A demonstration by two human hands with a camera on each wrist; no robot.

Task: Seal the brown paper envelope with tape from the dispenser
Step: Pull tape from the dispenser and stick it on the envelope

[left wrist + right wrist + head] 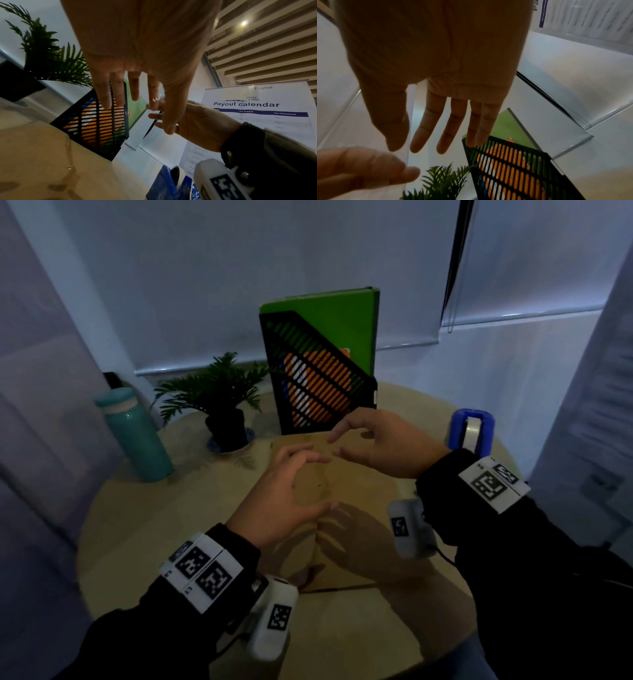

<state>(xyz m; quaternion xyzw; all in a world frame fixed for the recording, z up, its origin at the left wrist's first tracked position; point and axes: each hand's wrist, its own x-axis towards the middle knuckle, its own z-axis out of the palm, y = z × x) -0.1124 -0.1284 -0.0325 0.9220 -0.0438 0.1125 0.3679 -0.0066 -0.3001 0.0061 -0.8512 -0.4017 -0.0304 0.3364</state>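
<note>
The brown paper envelope [349, 489] lies flat in the middle of the round table, under both hands. My left hand [329, 481] hovers above it with fingers spread and thumb held apart [161, 119]. My right hand [335, 446] hangs just beyond it, its fingers straight and its fingertips almost meeting the left ones [405, 148]. In the right wrist view a faint clear strip [411, 121] runs between the right thumb and the left fingertips; I cannot tell whether it is tape. The blue tape dispenser [472, 429] stands at the table's right edge, behind my right wrist [166, 182].
A black slotted file holder [318, 385] with a green folder [342, 320] stands just behind the envelope. A potted plant [222, 395] and a teal bottle [137, 436] stand at the back left. The table [154, 525] has bare wood at front left. A banner [257, 108] hangs on the right.
</note>
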